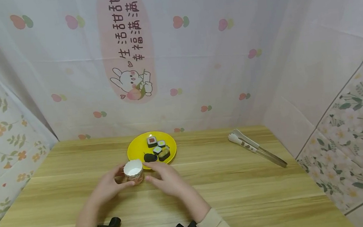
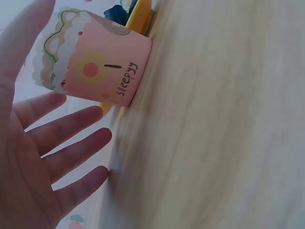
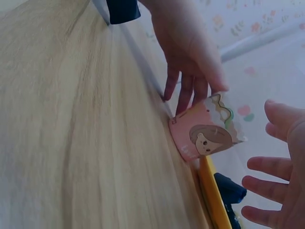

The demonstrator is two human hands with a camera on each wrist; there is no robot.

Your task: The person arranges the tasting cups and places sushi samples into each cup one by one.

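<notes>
A small pink paper baking cup (image 1: 134,171) with a scalloped white rim stands upright on the table in front of the yellow plate. Its side bears a drawn face and the word "sleepyy"; the layered rim in the left wrist view suggests several nested cups. My left hand (image 1: 108,184) is around the cup's left side, thumb in front, fingers fairly straight and spread; whether they touch it I cannot tell. My right hand (image 1: 166,178) is on the cup's other side, fingers extended and apart from it in the right wrist view (image 3: 274,183).
Behind the cup, the yellow plate (image 1: 134,148) holds several sushi-like pieces, among them a square roll (image 1: 152,141) and a dark rounded piece (image 1: 150,157). Tongs (image 1: 257,148) lie at the right of the wooden table (image 1: 241,202). Patterned curtains (image 1: 196,61) surround it.
</notes>
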